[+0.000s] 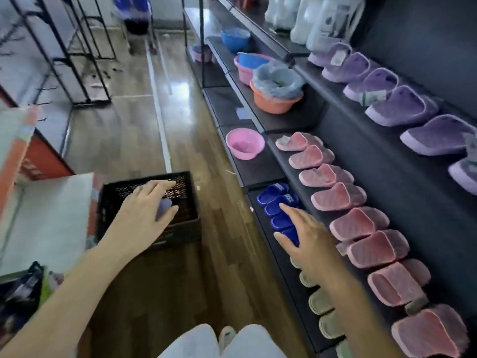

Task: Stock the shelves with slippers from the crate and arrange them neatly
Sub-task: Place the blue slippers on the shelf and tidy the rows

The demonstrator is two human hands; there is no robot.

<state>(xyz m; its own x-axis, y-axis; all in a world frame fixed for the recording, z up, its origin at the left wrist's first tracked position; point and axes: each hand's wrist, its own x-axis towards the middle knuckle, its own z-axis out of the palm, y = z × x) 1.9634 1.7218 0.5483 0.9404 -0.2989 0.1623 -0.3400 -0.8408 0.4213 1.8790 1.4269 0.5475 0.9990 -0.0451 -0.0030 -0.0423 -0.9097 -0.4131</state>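
Observation:
A black mesh crate (189, 229) stands on the wooden floor at lower left. My left hand (144, 213) reaches into it and its fingers curl round a pale purple slipper (163, 208). My right hand (307, 237) lies with straight fingers on a row of blue slippers (273, 193) on the lowest shelf (260, 215). Cream slippers (321, 302) continue that row nearer to me. Pink slippers (338, 197) line the middle shelf and purple slippers (402, 105) the shelf above.
Plastic basins sit further along the shelves: a pink one (244, 146), an orange one with a bag (276, 91), a blue one (235, 39). Cardboard boxes (49, 220) stand at left, black racks (74, 47) behind. My legs and shoe (227, 337) are below.

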